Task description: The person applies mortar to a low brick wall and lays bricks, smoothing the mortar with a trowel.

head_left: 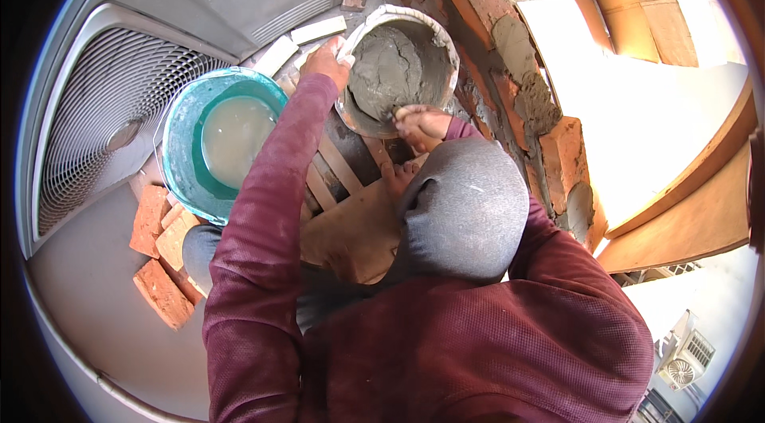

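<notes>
Left hand [325, 64] gripping bucket rim [406, 13] — right hand [424, 123] at mortar [387, 68].

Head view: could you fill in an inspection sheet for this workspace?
Surface: wooden slats and a brown sheet.
Job's things: pale-rimmed bucket holding wet grey mix; teal bucket holding cloudy liquid.
Clutter: loose bricks beside the teal bucket; pale blocks near the mix.
Hands: left hand grips the pale rim; right hand at the near rim, seemingly holding a tool, mostly hidden.
Cables: nothing seen for certain.
Surroundings: air-conditioner unit left; rough brickwork right.
</notes>
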Demonstrator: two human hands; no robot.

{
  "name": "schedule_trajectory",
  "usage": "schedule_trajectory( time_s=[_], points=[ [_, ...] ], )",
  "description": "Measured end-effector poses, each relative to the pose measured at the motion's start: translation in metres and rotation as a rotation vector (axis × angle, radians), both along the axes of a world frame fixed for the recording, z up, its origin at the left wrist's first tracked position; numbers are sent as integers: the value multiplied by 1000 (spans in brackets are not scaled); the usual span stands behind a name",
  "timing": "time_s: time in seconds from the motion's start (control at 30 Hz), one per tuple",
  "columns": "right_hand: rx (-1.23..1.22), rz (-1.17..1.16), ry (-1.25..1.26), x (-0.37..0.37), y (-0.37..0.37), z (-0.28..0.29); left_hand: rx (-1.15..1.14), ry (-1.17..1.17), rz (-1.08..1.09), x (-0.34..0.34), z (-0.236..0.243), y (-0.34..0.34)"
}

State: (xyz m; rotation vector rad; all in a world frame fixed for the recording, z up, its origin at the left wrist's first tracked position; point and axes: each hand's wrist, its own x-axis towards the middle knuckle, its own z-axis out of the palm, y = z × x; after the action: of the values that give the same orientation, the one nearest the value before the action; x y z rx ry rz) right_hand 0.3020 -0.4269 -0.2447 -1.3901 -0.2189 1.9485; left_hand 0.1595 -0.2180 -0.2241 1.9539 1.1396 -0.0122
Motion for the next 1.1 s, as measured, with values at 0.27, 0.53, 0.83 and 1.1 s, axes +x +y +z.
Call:
schedule_trajectory(
  time_s=[0.27, 0.53, 0.83, 1.1],
  points=[
    [84, -524, 871, 26, -12, 12, -6, 13, 26, 8, 7, -4],
    [-73, 433, -758, 15, 2, 83, -14, -23, 69, 10, -6, -4],
    [17, 1602, -1120, 45, 33, 54, -9, -32, 78, 13, -8, -1],
    [-335, 360, -713, 44, 58, 79, -63, -52, 76, 7, 14, -15]
  ],
)
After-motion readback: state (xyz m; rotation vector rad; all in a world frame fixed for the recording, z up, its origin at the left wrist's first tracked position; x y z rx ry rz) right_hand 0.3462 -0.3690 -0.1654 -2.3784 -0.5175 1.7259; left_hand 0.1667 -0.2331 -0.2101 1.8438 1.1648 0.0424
